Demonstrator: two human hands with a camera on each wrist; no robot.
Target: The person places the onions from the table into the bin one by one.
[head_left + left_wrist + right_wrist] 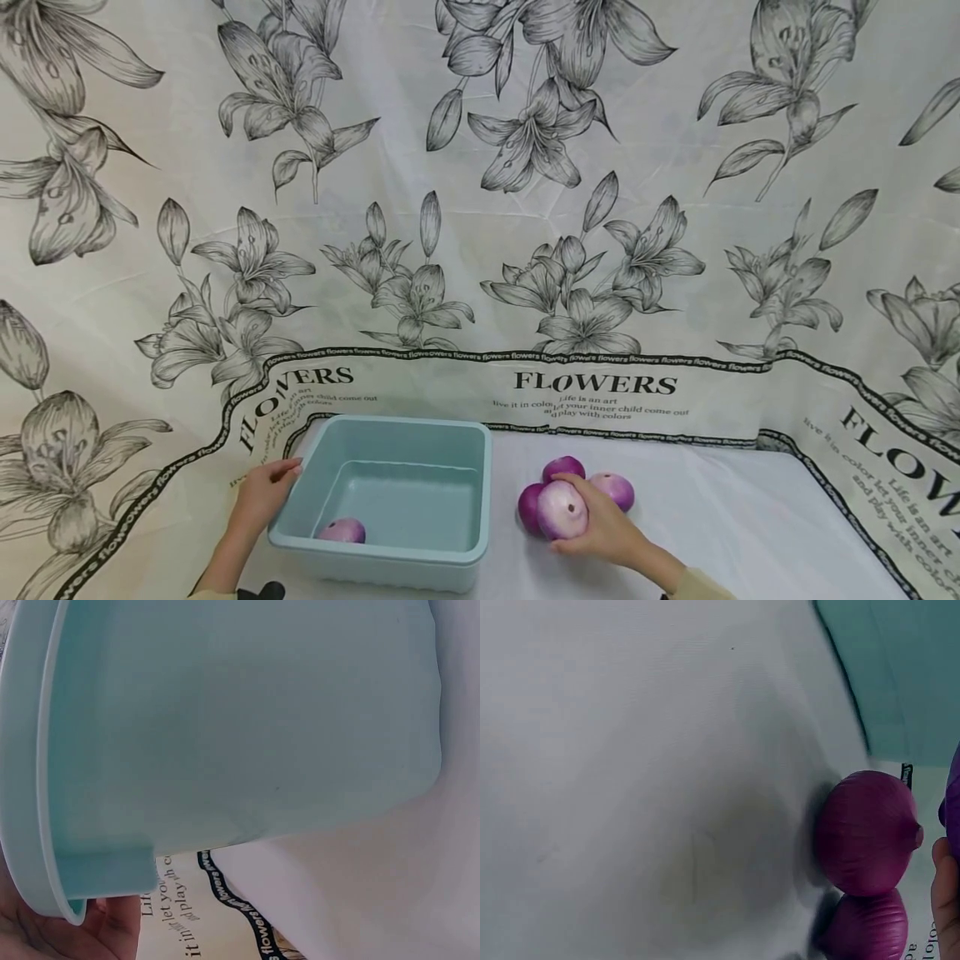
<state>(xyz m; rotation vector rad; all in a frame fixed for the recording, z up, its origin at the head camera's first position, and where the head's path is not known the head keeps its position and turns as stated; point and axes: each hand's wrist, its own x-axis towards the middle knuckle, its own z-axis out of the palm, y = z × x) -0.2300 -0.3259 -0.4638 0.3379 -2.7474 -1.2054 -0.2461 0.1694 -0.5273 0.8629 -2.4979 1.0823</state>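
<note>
My right hand (603, 527) grips a pale purple onion (561, 510) from its right side, thumb below and fingers above. This onion is in front of three others: a dark purple onion (529, 507), another onion (564, 468) behind, and a lighter onion (619, 490) to the right. Two dark onions (866, 832) show in the right wrist view, with the held one cut off at the edge. With my left hand (262, 493) I hold the left rim of a light blue plastic basin (408, 546). One purple onion (343, 531) lies inside its near left corner.
A white cloth (720, 517) covers the table under the basin and onions. Behind and at both sides hangs a curtain (450, 325) printed with lilies and lettering. The basin's right wall stands a short gap left of the onion group.
</note>
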